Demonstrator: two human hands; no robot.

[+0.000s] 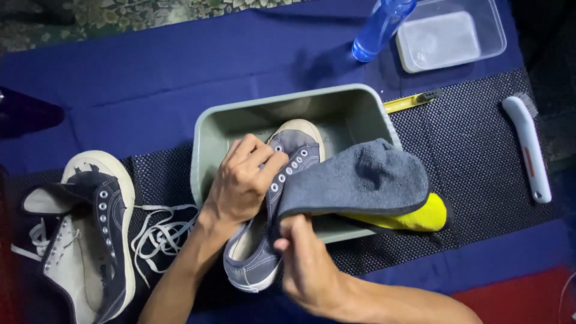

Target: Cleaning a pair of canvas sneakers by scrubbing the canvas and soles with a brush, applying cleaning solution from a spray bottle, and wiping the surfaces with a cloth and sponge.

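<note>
A grey canvas sneaker (292, 157) with a white toe cap lies across a grey-green plastic tub (336, 99), its heel sticking out over the near rim. My left hand (243, 180) grips the sneaker's side by the eyelets. My right hand (306, 261) pinches the edge of a grey and yellow microfibre cloth (366, 177) against the sneaker's heel side. The cloth drapes over the tub's right near corner.
A second dark sneaker (90, 234) lies opened at the left, with loose white laces (159, 231) beside it. A blue spray bottle (379, 27) and a clear plastic container (453, 36) stand at the back. A yellow-handled brush (411, 101) and a white brush (529, 147) lie on the black mesh mat.
</note>
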